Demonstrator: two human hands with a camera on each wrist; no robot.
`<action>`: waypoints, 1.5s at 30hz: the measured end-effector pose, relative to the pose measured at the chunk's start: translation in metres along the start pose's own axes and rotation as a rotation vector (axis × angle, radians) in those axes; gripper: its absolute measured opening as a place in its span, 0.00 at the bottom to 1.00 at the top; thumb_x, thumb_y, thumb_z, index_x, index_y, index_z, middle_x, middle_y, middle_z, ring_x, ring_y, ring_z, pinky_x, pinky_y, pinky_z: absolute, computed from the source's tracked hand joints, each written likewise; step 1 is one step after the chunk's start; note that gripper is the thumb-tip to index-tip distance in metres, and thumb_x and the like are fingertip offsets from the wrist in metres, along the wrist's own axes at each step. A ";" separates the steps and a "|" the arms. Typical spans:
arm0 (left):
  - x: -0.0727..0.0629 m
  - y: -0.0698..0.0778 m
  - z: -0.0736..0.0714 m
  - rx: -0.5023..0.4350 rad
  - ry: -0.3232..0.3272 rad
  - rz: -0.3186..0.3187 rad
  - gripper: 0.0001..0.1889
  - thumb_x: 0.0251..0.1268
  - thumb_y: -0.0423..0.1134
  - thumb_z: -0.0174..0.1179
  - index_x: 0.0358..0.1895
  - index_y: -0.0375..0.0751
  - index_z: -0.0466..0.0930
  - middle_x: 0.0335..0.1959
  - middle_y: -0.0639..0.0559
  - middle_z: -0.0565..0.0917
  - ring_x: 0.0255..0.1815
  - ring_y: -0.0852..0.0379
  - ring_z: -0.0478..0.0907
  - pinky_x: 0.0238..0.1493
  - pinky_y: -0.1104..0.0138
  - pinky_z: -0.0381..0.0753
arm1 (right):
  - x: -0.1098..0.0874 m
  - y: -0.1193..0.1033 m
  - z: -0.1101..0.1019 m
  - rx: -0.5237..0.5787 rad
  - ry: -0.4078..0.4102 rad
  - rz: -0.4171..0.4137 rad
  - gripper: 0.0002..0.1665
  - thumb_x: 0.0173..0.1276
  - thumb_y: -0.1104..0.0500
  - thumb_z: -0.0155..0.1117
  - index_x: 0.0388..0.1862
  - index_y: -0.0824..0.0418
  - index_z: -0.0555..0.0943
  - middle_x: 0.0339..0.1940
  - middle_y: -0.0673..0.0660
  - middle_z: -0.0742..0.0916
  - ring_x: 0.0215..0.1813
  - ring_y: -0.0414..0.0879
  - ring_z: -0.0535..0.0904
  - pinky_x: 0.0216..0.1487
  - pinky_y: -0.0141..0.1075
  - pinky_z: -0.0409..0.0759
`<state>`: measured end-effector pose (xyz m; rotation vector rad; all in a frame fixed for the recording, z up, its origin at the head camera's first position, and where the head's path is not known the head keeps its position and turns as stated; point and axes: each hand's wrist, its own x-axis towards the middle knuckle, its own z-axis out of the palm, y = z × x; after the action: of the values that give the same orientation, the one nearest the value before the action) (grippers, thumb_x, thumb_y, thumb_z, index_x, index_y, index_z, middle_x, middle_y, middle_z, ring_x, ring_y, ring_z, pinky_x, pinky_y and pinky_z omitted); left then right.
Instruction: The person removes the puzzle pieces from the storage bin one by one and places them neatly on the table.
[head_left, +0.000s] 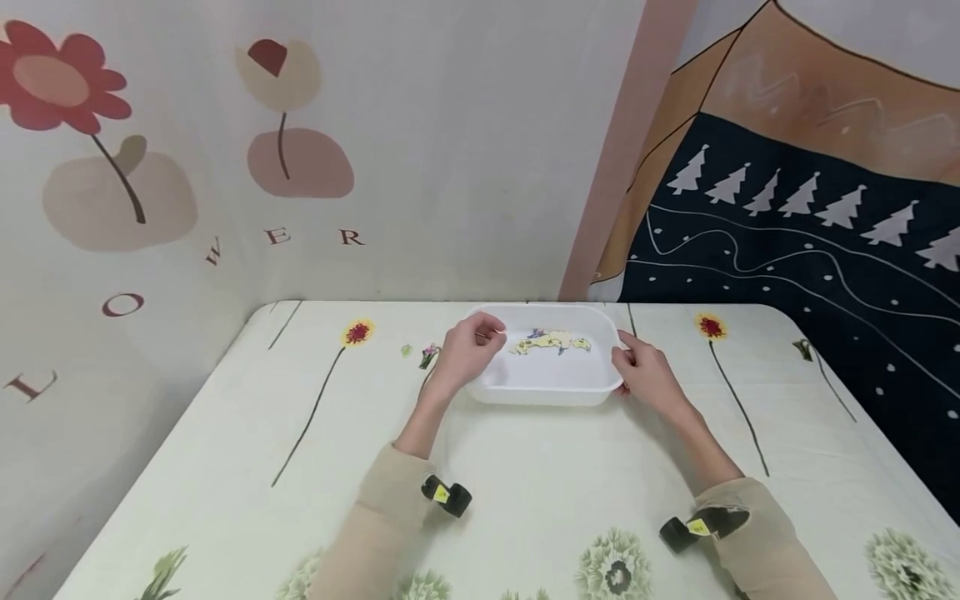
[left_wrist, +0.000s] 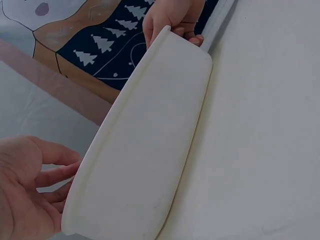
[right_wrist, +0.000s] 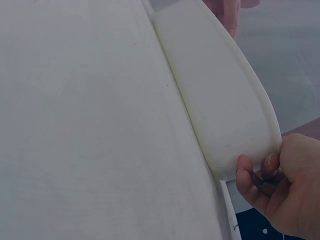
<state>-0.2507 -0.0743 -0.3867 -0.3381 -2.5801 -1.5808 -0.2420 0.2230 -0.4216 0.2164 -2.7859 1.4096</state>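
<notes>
A white rectangular plastic basin [head_left: 547,397] stands near the far edge of the table. Inside it lies a cluster of small flat cut-out pieces [head_left: 558,341], pale yellow with bits of blue and purple. My right hand [head_left: 643,369] grips the basin's right end, and the right wrist view shows its fingers [right_wrist: 244,176] curled at the corner of the wall. Over the left rim is my left hand [head_left: 467,352], thumb and forefinger bent close together above the basin's inside. In the left wrist view the rim hides its fingertips; I cannot tell whether they pinch anything.
A white cloth printed with flowers [head_left: 358,332] and green blooms covers the table [head_left: 525,483]. Behind the far edge hang a pale printed curtain [head_left: 450,167] and a dark cloth with white trees [head_left: 765,250]. Both forearms wear a strapped black camera [head_left: 447,496].
</notes>
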 end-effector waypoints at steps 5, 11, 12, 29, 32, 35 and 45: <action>0.003 -0.002 0.008 0.032 -0.017 -0.032 0.09 0.67 0.29 0.61 0.47 0.31 0.82 0.36 0.45 0.84 0.39 0.49 0.81 0.48 0.61 0.80 | -0.001 0.002 0.002 0.007 -0.012 -0.003 0.32 0.80 0.61 0.47 0.76 0.76 0.58 0.26 0.61 0.83 0.21 0.48 0.79 0.22 0.35 0.79; 0.013 -0.004 0.016 0.077 -0.048 -0.043 0.10 0.66 0.27 0.61 0.49 0.28 0.81 0.37 0.43 0.84 0.41 0.48 0.81 0.48 0.60 0.80 | -0.001 -0.001 0.002 0.014 -0.007 0.003 0.31 0.80 0.61 0.47 0.76 0.75 0.59 0.29 0.62 0.85 0.21 0.49 0.78 0.23 0.36 0.79; 0.015 -0.004 0.017 0.090 -0.053 -0.047 0.10 0.66 0.27 0.61 0.49 0.28 0.81 0.37 0.43 0.84 0.41 0.48 0.81 0.48 0.60 0.80 | 0.000 -0.001 0.002 0.013 -0.007 0.004 0.31 0.80 0.61 0.47 0.76 0.75 0.59 0.29 0.62 0.85 0.21 0.49 0.78 0.23 0.36 0.79; 0.038 -0.016 0.031 0.306 -0.151 -0.194 0.13 0.59 0.27 0.65 0.48 0.29 0.81 0.42 0.40 0.84 0.44 0.47 0.80 0.48 0.59 0.79 | -0.001 -0.001 0.004 0.023 -0.018 0.033 0.32 0.81 0.60 0.47 0.77 0.73 0.58 0.30 0.62 0.85 0.21 0.49 0.78 0.23 0.35 0.80; 0.039 -0.016 0.033 0.333 -0.155 -0.200 0.12 0.58 0.28 0.67 0.45 0.31 0.82 0.40 0.41 0.84 0.43 0.48 0.80 0.48 0.59 0.79 | -0.001 -0.002 0.003 0.023 -0.015 0.032 0.32 0.81 0.60 0.47 0.77 0.74 0.57 0.29 0.62 0.84 0.21 0.49 0.78 0.24 0.36 0.80; 0.040 -0.015 0.034 0.335 -0.162 -0.202 0.08 0.59 0.28 0.67 0.42 0.33 0.83 0.37 0.43 0.84 0.38 0.50 0.80 0.44 0.61 0.78 | -0.002 -0.004 0.002 0.021 -0.008 0.033 0.32 0.80 0.60 0.47 0.77 0.74 0.57 0.29 0.62 0.84 0.22 0.50 0.79 0.24 0.36 0.80; 0.041 -0.015 0.037 0.358 -0.154 -0.213 0.04 0.60 0.29 0.68 0.36 0.37 0.83 0.31 0.49 0.83 0.31 0.54 0.75 0.36 0.65 0.74 | -0.002 -0.003 0.000 0.010 0.001 0.026 0.32 0.80 0.60 0.47 0.77 0.74 0.58 0.29 0.63 0.84 0.22 0.50 0.78 0.24 0.36 0.80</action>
<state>-0.2925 -0.0424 -0.4084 -0.1615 -3.0337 -1.1458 -0.2398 0.2214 -0.4196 0.1806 -2.7919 1.4283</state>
